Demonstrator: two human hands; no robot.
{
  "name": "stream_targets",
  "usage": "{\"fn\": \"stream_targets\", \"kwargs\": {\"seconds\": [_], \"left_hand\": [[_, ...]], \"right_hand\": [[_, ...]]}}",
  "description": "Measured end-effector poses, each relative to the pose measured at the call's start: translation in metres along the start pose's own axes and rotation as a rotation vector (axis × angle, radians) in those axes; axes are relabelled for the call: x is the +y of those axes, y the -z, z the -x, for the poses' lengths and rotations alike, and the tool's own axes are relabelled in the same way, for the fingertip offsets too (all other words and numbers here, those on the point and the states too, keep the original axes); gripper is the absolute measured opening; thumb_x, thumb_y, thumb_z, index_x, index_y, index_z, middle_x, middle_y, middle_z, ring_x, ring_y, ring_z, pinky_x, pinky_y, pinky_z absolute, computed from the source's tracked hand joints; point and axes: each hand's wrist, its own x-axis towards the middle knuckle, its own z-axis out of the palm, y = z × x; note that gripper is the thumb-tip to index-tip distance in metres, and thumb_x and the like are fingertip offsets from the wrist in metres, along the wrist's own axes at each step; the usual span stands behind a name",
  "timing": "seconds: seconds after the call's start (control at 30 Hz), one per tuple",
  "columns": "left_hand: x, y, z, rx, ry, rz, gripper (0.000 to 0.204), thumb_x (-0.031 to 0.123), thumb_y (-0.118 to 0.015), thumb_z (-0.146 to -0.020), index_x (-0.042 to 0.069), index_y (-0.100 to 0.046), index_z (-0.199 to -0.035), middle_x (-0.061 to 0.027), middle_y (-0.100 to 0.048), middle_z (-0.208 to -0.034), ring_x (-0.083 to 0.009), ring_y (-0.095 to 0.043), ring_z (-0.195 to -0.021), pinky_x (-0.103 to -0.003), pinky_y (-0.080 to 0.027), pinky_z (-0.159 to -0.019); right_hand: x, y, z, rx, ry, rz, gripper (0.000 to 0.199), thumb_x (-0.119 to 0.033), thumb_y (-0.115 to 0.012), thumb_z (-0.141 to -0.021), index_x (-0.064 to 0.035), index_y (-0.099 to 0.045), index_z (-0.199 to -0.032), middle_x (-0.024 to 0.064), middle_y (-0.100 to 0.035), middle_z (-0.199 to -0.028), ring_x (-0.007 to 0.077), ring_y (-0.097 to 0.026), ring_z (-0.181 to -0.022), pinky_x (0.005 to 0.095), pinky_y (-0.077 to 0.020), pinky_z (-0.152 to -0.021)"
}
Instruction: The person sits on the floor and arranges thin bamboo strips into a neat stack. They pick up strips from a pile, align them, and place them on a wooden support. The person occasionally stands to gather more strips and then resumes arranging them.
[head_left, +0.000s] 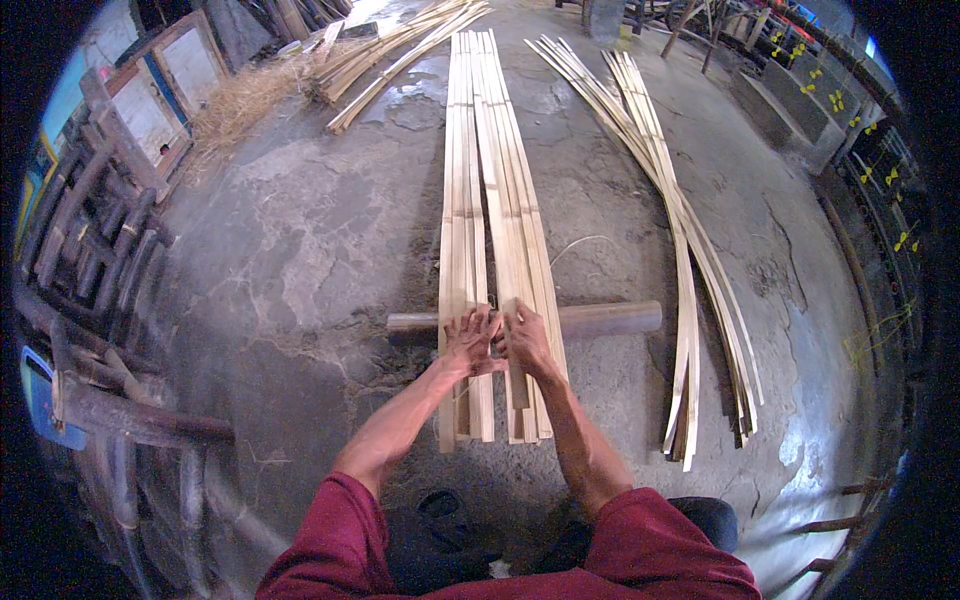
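Two long bundles of pale split bamboo strips lie side by side before me, their far ends close together. A narrow gap runs between the left bundle and the right bundle. Under their near part lies a thick bamboo pole, set crosswise on the floor. My left hand rests on the left bundle with its fingers spread. Just beside it, my right hand has its fingers curled round the inner edge of the right bundle. Its fingertips are partly hidden.
To the right, more bamboo strips lie crossed on the concrete floor. Another pile of strips lies far left, near dry shavings. Bamboo frames and a thick pole stand along the left side.
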Motion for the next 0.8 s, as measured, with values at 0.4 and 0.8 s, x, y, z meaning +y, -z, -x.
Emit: {"fn": "stream_targets", "kwargs": {"seconds": [0.4, 0.8], "left_hand": [[-0.023, 0.005, 0.012, 0.054, -0.174, -0.163, 0.066, 0.040, -0.044, -0.080, 0.003, -0.022, -0.129, -0.0122, -0.019, -0.137, -0.0268, -0.018, -0.126, -0.046, -0.017, -0.096], [-0.026, 0.000, 0.013, 0.107, -0.175, -0.121, 0.076, 0.043, -0.052, -0.075, 0.005, -0.018, -0.132, -0.0105, -0.019, -0.137, -0.0305, -0.016, -0.126, -0.046, -0.016, -0.099]], "right_hand": [[-0.008, -0.033, 0.042, 0.116, -0.070, 0.030, 0.047, -0.016, -0.042, -0.087, -0.0075, -0.025, -0.130, 0.0084, -0.054, -0.057, 0.0137, -0.049, -0.039, 0.0261, -0.0392, -0.032], [0.008, -0.027, 0.045, 0.111, -0.085, -0.011, 0.041, -0.015, -0.041, -0.088, -0.0083, -0.032, -0.128, 0.0078, -0.052, -0.056, 0.0136, -0.047, -0.037, 0.0250, -0.0369, -0.030]]}}
